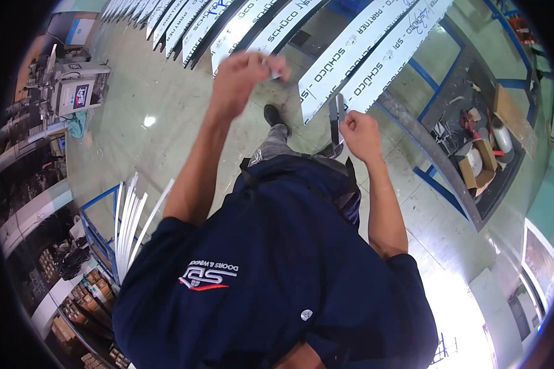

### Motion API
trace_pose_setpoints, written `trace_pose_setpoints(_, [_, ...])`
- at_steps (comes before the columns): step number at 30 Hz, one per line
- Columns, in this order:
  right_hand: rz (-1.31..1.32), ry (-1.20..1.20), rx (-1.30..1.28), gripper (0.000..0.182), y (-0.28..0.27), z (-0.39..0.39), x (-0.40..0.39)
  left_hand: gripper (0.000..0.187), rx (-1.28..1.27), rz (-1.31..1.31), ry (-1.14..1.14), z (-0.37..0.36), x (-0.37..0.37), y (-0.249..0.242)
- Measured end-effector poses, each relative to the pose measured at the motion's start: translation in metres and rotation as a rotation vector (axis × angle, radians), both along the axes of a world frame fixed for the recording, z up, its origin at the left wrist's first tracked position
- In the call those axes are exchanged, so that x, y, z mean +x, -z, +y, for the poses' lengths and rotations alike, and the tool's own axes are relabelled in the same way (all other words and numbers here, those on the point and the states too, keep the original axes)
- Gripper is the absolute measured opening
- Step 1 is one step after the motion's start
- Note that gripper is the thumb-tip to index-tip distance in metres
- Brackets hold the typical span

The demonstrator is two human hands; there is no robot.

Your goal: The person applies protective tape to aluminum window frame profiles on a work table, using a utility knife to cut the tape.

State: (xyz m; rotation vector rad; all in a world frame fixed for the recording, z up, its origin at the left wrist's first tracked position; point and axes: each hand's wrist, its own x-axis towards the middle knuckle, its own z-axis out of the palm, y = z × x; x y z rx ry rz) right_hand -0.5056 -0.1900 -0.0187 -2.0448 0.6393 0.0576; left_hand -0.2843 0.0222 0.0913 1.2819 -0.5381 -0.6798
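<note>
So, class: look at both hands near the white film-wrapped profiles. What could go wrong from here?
1. The right hand pinches a dark narrow strip close to the ends of the white profiles. It could scrape their printed film.
2. The left hand holds a small pale piece only at the fingertips, raised over the floor. It might slip and drop.

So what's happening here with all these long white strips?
A person in a dark blue shirt stands over a row of white profiles wrapped in printed film. The right hand grips a thin dark strip that hangs beside one profile's end. The left hand is raised, pinching a small pale piece; it is blurred, so what it is cannot be told. A blue rack holds boxes and rolls.
</note>
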Motion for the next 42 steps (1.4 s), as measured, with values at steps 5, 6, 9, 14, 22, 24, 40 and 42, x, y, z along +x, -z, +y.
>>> trace_pose_setpoints(5, [-0.045,0.111,0.181,0.014,0.011,0.000,-0.001,0.028,0.311,0.250,-0.032,0.038,-0.071,0.078])
trace_pose_setpoints(6, [-0.030,0.107,0.171,0.014,0.009,0.000,0.001,0.026,0.371,0.242,0.000,0.037,-0.082,0.084])
trace_pose_setpoints(9, [0.003,0.081,0.156,0.015,0.005,-0.002,0.006,0.018,0.570,0.124,-0.033,0.025,-0.106,0.095])
trace_pose_setpoints(14, [0.025,0.028,0.101,0.016,0.008,-0.006,0.009,0.017,0.868,-0.481,0.062,0.006,-0.113,0.095])
trace_pose_setpoints(22, [-0.011,0.078,0.107,0.016,0.005,-0.002,0.007,0.025,0.870,-0.912,0.286,0.001,-0.085,0.103])
trace_pose_setpoints(24, [-0.035,0.098,0.117,0.015,0.008,-0.002,0.005,0.025,0.836,-0.415,0.275,0.004,-0.082,0.093])
trace_pose_setpoints(40, [-0.060,0.131,0.006,0.016,0.024,-0.004,0.006,0.022,0.984,-0.043,-0.173,-0.016,-0.119,0.102])
trace_pose_setpoints(42, [-0.032,0.132,0.037,0.016,0.023,-0.004,0.006,0.021,0.904,0.053,-0.232,-0.017,-0.122,0.105])
